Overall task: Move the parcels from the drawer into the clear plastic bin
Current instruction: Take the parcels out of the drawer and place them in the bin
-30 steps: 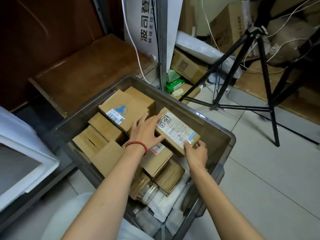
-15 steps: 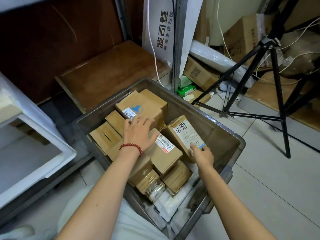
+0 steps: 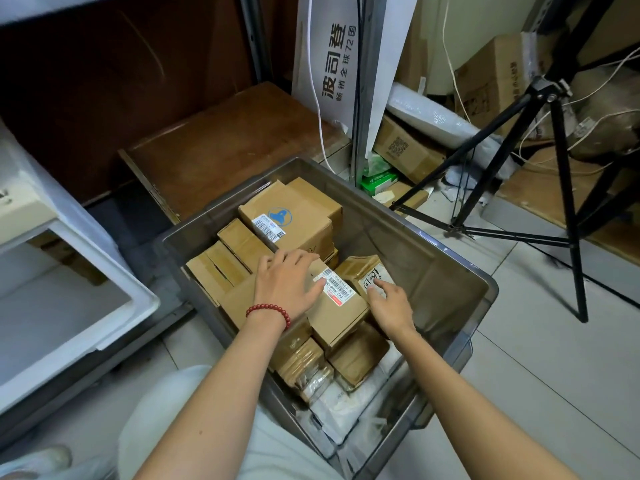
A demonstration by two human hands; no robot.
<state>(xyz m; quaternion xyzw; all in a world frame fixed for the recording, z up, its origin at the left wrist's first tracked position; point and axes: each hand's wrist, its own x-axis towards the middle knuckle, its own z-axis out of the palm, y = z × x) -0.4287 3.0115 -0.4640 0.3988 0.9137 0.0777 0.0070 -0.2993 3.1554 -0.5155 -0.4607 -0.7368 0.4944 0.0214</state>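
While fingers (image 3: pixel 300 257) lay apart, clamping nothing | left hand (image 3: pixel 289 287) pressed barcoded carton (image 3: pixel 343 315) | right hand (image 3: pixel 389 304) touched tilted parcel (image 3: pixel 356 270) beneath fingertips (image 3: pixel 375 288) | risk: unheld parcel might slide, jamming clear plastic bin (image 3: pixel 433 271)

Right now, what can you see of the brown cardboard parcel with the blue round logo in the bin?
The brown cardboard parcel with the blue round logo is a closed rectangular box. A white barcode label sits beside the logo on its top face. It lies on top of other cardboard parcels at the far end of the clear plastic bin. The left hand rests just in front; whether its fingertips touch it cannot be told.
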